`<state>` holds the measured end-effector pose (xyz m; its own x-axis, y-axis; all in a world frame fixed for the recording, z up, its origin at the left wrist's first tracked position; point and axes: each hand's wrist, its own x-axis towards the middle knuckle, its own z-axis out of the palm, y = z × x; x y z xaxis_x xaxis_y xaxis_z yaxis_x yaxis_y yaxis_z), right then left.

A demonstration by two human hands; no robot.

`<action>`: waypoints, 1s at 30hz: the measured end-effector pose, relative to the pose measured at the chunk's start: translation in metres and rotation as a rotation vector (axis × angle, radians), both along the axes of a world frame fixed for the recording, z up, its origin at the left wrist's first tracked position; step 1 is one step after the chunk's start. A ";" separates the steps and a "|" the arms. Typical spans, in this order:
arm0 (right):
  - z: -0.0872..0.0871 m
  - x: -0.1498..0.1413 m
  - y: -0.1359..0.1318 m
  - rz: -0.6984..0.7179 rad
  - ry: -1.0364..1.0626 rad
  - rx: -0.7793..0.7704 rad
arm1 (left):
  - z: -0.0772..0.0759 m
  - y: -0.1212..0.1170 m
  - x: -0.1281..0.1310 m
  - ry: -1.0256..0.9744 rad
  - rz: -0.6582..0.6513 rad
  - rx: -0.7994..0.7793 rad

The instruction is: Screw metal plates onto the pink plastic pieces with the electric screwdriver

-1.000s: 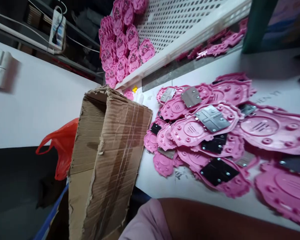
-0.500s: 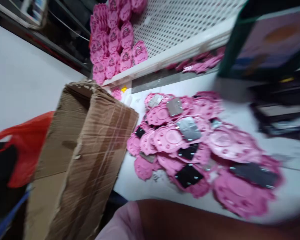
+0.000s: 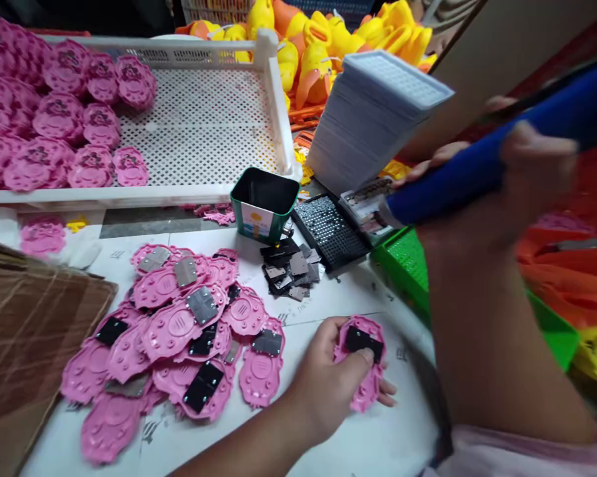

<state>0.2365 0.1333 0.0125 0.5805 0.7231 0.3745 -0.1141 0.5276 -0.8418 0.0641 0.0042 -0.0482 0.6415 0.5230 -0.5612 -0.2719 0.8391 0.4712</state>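
The left hand (image 3: 335, 377) lies on the white table (image 3: 258, 437), its fingers curled around a pink plastic piece (image 3: 362, 364) that rests flat on the tabletop; the thumb presses on a small black plate (image 3: 362, 341) set on top of that piece. The right hand (image 3: 521, 179) is raised above the table's right side, clenched around a blue tool (image 3: 477, 169), which is blurred.

Left of the held piece lies a loose pile of pink pieces (image 3: 179, 344), many carrying a grey or black plate. Behind it, a heap of loose small plates (image 3: 288, 268) sits on the table just in front of a green tin (image 3: 264, 205), which stands open; its inside looks dark and what it holds cannot be told. Beside the tin lies a black perforated tray (image 3: 330, 228).

At the back, a white perforated crate (image 3: 213, 126) holds pink pieces with printed faces (image 3: 64, 126), bunched at its left end; the right part of its floor is bare. A tall stack of grey trays (image 3: 372, 119) leans to its right, with yellow duck toys (image 3: 323, 40) piled behind. A green basket (image 3: 407, 265) stands at the table's right edge, and a cardboard box (image 3: 24, 338) at the left edge.
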 end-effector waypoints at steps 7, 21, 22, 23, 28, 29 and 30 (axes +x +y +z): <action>-0.003 -0.021 0.016 -0.062 -0.027 -0.058 | 0.000 0.002 0.001 -0.020 -0.011 0.006; -0.015 -0.016 0.020 -0.087 -0.065 -0.054 | 0.002 0.006 0.000 0.000 -0.042 -0.011; -0.015 -0.016 0.020 -0.083 -0.073 -0.046 | 0.002 0.006 0.000 0.000 -0.041 -0.014; -0.016 -0.016 0.021 -0.077 -0.082 -0.036 | 0.002 0.006 0.000 0.001 -0.039 -0.015; -0.018 -0.017 0.022 -0.090 -0.083 -0.026 | 0.000 0.008 0.000 -0.016 -0.028 -0.006; -0.019 -0.018 0.022 -0.099 -0.071 -0.029 | 0.000 0.008 0.000 -0.027 -0.025 -0.004; -0.019 -0.018 0.022 -0.100 -0.061 -0.031 | -0.001 0.008 -0.001 -0.034 -0.022 0.000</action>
<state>0.2189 0.1552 -0.0061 0.6272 0.6744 0.3895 -0.0107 0.5076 -0.8615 0.0633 0.0118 -0.0488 0.6719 0.5082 -0.5387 -0.2691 0.8452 0.4617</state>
